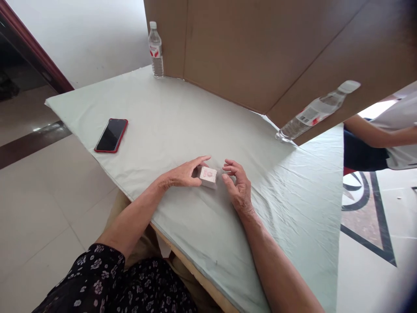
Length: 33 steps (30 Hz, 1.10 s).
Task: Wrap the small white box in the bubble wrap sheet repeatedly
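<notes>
The print [209,173] on the small box [207,184] is unreadable. The box lies on the cloth [153,117] between the left hand [186,174] and right hand [239,187], both loosely curved, gripping nothing; left contact is unclear.

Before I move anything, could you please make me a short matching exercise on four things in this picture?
Column one
1. Phone
2. Box
3. Cloth
4. Cardboard

Column two
A. between the left hand and the right hand
B. brown, standing upright
C. dark screen, red edge
D. pale green, lying under the box

Right pairs: 1-C, 2-A, 3-D, 4-B.
</notes>
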Each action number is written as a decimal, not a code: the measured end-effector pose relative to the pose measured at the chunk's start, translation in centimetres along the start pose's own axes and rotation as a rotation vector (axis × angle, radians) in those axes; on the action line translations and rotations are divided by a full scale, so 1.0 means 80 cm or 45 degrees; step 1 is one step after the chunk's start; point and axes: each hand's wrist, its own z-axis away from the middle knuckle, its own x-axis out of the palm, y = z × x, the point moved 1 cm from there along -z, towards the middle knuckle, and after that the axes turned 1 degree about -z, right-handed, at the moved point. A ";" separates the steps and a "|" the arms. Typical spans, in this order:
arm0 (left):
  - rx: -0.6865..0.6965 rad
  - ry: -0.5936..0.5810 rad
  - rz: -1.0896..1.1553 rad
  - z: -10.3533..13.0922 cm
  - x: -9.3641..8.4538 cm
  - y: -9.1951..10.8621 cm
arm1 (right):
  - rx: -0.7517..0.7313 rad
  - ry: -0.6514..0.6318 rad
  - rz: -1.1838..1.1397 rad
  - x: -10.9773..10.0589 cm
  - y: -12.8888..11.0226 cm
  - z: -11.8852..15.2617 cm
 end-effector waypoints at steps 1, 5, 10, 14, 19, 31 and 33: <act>-0.003 0.018 0.033 0.000 -0.002 -0.001 | 0.004 0.004 -0.004 0.001 0.001 0.000; 0.007 0.200 0.193 -0.003 -0.007 -0.006 | 0.025 0.049 0.000 0.005 0.004 -0.001; 0.079 0.417 0.308 -0.006 -0.010 -0.008 | 0.071 0.121 -0.002 0.010 0.008 -0.004; 0.090 0.446 0.331 -0.007 -0.010 -0.007 | 0.141 0.146 0.024 0.010 0.008 -0.006; 0.028 0.402 0.263 -0.007 -0.007 -0.006 | 0.147 0.156 0.064 0.008 0.005 -0.006; -0.061 0.169 0.083 -0.005 0.001 0.000 | 0.196 0.162 0.020 0.010 0.008 -0.005; -0.045 0.129 0.036 -0.003 0.001 0.001 | 0.163 0.155 0.025 0.009 0.007 -0.004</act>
